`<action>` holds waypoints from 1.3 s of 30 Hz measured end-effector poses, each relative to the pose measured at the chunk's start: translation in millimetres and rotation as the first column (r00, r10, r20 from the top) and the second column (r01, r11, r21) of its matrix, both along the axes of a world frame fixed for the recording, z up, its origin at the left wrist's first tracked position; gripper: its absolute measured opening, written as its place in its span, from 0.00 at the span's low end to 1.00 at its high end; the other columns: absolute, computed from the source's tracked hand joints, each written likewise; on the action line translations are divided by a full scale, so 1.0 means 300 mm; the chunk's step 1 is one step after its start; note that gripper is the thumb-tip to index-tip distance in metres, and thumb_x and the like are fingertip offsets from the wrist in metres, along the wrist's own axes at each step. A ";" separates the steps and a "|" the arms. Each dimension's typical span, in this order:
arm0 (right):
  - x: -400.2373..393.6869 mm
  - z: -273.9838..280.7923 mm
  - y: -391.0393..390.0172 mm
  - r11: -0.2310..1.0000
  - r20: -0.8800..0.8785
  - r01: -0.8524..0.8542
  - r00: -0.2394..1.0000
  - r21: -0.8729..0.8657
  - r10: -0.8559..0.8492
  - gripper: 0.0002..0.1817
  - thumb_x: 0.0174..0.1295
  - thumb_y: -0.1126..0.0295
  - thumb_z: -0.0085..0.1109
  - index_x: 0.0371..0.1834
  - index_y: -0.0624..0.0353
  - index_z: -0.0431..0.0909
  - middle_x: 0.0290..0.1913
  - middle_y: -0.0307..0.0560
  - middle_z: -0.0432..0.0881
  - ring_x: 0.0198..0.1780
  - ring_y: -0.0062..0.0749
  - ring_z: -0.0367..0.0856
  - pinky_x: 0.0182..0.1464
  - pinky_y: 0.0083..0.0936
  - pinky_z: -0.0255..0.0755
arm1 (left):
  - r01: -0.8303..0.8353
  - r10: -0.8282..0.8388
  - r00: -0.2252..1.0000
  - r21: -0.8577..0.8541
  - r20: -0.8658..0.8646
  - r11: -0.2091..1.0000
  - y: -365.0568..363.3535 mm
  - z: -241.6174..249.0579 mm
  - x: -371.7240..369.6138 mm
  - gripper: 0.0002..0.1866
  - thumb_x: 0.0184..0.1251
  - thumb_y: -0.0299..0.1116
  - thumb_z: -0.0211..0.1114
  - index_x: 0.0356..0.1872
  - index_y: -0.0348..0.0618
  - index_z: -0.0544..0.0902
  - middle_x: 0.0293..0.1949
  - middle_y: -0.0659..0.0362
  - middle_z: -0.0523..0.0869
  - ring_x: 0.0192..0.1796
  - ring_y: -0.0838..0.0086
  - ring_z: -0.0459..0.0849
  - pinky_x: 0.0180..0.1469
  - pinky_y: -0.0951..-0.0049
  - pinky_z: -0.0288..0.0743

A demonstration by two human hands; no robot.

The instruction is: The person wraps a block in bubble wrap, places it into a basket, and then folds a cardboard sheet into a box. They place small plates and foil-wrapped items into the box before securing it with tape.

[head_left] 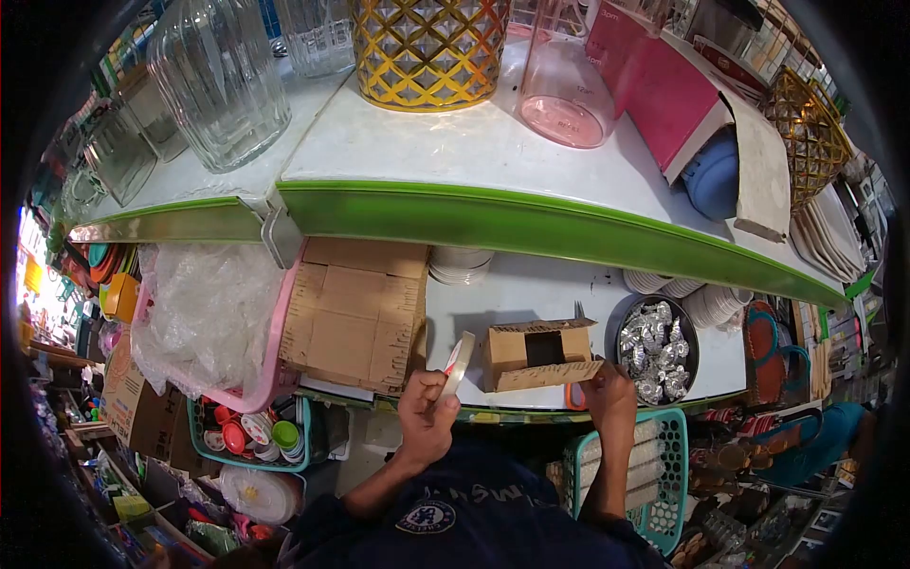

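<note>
Pink plastic forms the basket at the far left of the lower shelf, heaped with crinkled clear wrapping. Just to its right, a brown cardboard stack reaches close to the shelf's front edge.

Next comes the left hand, its thumb and fingers closed on a narrow pale roll, apparently tape, held upright beside the box. A light pinch at the roll's sides seems best, leaving its rim clear of the fingers and of the cardboard. Whether a loose end is free cannot be told.

Behind, white stacked dishes stand near the cardboard stack. The small brown box sits at the middle of the shelf's front edge, opening and raised flaps in view, its dark interior too dim to read. At its near right corner, the right hand grips the cardboard between thumb and fingers. Holding close to the fold, rather than at the flap's thin tip, should steady the box without bending it; squeezing hard could crush the wall.

Farther right, a round black pan holds crumpled silvery pieces; keeping that elbow low and movements small should avoid knocking it.
</note>
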State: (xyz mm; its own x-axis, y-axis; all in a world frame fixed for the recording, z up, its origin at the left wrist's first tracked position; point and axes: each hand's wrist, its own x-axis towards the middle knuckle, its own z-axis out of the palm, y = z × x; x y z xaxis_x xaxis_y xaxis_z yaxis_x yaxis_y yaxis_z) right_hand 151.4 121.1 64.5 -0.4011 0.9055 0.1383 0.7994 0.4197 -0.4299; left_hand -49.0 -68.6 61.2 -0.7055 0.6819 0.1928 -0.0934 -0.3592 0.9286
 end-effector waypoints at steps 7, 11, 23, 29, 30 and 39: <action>-0.030 0.182 -0.042 0.944 -0.259 0.076 0.966 0.322 0.011 0.08 0.56 0.78 0.64 0.39 0.64 0.79 0.37 0.55 0.77 0.40 0.52 0.79 0.45 0.41 0.72 | 0.071 -0.033 0.978 0.182 -0.204 0.981 0.017 0.022 0.004 0.13 0.74 0.27 0.54 0.52 0.36 0.62 0.31 0.60 0.73 0.30 0.82 0.66 0.35 0.78 0.64; 0.000 0.154 -0.103 0.905 -0.479 0.023 0.854 0.425 0.204 0.10 0.53 0.82 0.65 0.38 0.62 0.80 0.34 0.50 0.76 0.41 0.40 0.79 0.40 0.33 0.73 | 0.077 -0.020 0.968 0.222 -0.248 0.972 0.037 0.036 0.032 0.15 0.74 0.25 0.53 0.54 0.36 0.59 0.33 0.57 0.74 0.33 0.79 0.68 0.37 0.77 0.65; -0.201 0.224 -0.280 0.640 -0.815 -0.764 0.418 -0.077 0.402 0.20 0.58 0.81 0.64 0.56 0.69 0.80 0.52 0.51 0.81 0.34 0.21 0.79 0.33 0.16 0.73 | 0.139 -0.148 0.941 -0.052 -0.305 0.989 0.010 0.071 0.080 0.09 0.61 0.32 0.66 0.35 0.36 0.81 0.34 0.53 0.82 0.45 0.64 0.77 0.47 0.68 0.72; -0.199 0.177 -0.268 0.582 -0.888 -0.806 0.341 -0.107 0.308 0.16 0.62 0.77 0.64 0.54 0.67 0.82 0.54 0.49 0.80 0.36 0.19 0.75 0.34 0.17 0.69 | 0.128 -0.095 0.854 0.030 -0.511 0.991 0.035 0.065 0.083 0.09 0.59 0.29 0.68 0.38 0.36 0.81 0.37 0.53 0.83 0.45 0.57 0.79 0.48 0.62 0.74; -0.197 0.171 -0.265 0.568 -0.907 -0.814 0.321 -0.117 0.273 0.16 0.62 0.77 0.64 0.53 0.67 0.82 0.53 0.49 0.80 0.36 0.18 0.74 0.34 0.16 0.68 | 0.108 -0.053 0.870 0.083 -0.491 0.991 0.042 0.061 0.089 0.09 0.58 0.28 0.68 0.38 0.36 0.81 0.37 0.53 0.83 0.44 0.56 0.80 0.49 0.61 0.75; -0.180 0.154 -0.262 0.609 -0.914 -0.776 0.353 -0.167 0.199 0.11 0.61 0.75 0.65 0.46 0.66 0.86 0.46 0.48 0.84 0.32 0.16 0.72 0.32 0.16 0.66 | 0.181 -0.168 0.712 -0.054 -0.682 0.982 0.054 0.103 0.061 0.08 0.54 0.24 0.69 0.35 0.38 0.81 0.38 0.54 0.84 0.43 0.56 0.83 0.53 0.57 0.71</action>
State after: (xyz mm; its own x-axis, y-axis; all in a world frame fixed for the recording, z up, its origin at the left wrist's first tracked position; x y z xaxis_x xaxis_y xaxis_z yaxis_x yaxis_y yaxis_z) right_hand 97.4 42.5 110.8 -0.7716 0.5774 0.2669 -0.2686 0.0846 -0.9595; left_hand -30.7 -52.5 92.0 -0.2485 0.7721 0.5850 0.4987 -0.4157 0.7606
